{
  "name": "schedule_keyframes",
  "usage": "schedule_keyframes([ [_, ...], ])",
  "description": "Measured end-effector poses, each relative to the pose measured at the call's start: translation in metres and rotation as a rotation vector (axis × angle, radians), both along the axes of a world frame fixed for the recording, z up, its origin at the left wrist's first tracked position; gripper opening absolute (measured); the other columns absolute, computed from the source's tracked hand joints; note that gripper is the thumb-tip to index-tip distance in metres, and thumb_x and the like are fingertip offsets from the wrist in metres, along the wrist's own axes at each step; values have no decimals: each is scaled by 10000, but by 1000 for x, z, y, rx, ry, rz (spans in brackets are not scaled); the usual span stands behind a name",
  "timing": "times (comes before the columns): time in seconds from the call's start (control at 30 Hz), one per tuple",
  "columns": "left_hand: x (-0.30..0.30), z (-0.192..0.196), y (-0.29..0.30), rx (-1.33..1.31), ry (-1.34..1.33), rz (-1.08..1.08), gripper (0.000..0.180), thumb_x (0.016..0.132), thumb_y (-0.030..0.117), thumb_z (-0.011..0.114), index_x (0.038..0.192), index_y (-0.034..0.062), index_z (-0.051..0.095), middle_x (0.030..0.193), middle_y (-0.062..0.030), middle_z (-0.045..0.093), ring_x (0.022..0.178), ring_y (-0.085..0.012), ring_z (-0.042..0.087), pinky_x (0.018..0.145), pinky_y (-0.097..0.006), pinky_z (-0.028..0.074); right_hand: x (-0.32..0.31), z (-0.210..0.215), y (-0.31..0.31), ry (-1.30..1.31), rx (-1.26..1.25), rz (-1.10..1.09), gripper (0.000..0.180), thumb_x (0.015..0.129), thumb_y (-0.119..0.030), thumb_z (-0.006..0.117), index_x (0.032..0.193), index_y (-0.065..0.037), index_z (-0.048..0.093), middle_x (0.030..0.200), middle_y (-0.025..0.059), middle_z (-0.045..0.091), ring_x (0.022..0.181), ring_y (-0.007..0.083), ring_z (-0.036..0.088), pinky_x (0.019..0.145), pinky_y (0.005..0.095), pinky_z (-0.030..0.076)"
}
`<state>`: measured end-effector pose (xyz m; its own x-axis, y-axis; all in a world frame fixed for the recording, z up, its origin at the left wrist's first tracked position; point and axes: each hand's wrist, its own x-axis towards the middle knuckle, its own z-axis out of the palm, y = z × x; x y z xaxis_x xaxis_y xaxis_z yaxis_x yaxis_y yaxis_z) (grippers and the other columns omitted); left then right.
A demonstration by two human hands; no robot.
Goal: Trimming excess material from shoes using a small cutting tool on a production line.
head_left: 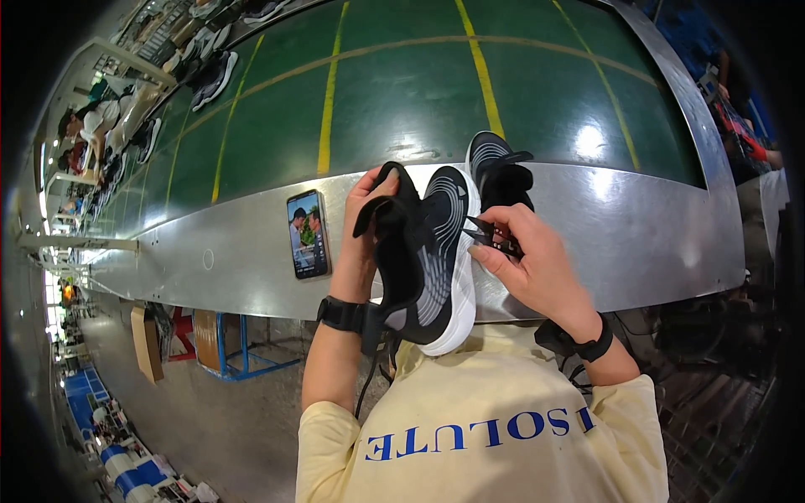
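My left hand (362,220) is closed on a black sneaker (438,277) with grey wavy lines and a white sole, gripping it by its dark upper flap near the opening. The shoe is tilted, toe pointing away from me and heel close to my shirt. In my right hand (533,258) is a pair of small black thread snips (495,236), pinched between thumb and fingers. Their pointed tips are at the edge where the upper meets the white sole. A second sneaker (501,168), similar in look, rests on the metal edge just beyond, partly hidden by my right hand.
A phone (309,235) with a lit screen lies on the metal ledge (226,251) left of my hands. Past the ledge runs a green belt (402,92) with yellow lines. More shoes (215,81) sit at the far left. Below the ledge stands a blue metal frame (244,348).
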<state>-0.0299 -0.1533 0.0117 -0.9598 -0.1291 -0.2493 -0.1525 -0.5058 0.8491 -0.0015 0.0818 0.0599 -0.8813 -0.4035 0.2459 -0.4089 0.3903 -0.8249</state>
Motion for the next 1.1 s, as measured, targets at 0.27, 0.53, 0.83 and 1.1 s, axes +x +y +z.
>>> schedule_keyframes([
  [0.27,-17,13,0,-382,-16,0,272,754,181,742,941,7,648,804,-29,653,687,-79,596,629,-201,464,4,-30,5,-183,-141,-113,313,764,-129,716,1015,-23,560,852,61,564,712,139,541,658,252,453],
  [0.53,-36,48,37,-995,495,-83,416,762,126,696,1137,30,546,1069,-130,623,1012,-220,589,878,-322,453,-2,-45,34,-338,-270,-395,355,757,-102,711,1039,-13,515,920,66,560,741,122,558,620,247,456],
  [0.83,-80,9,101,-1012,199,-447,313,731,199,717,909,-45,631,712,-61,641,611,-128,598,550,-247,473,-20,-106,25,-297,-278,-415,424,707,-94,649,1083,-6,472,947,105,586,854,196,599,766,300,469],
  [1.1,-77,-12,81,-268,-306,-431,236,797,140,707,964,15,599,818,-44,646,661,-121,622,600,-243,519,9,-112,24,-451,-504,-414,442,680,19,630,1089,-5,465,980,111,563,779,167,619,684,273,489],
])
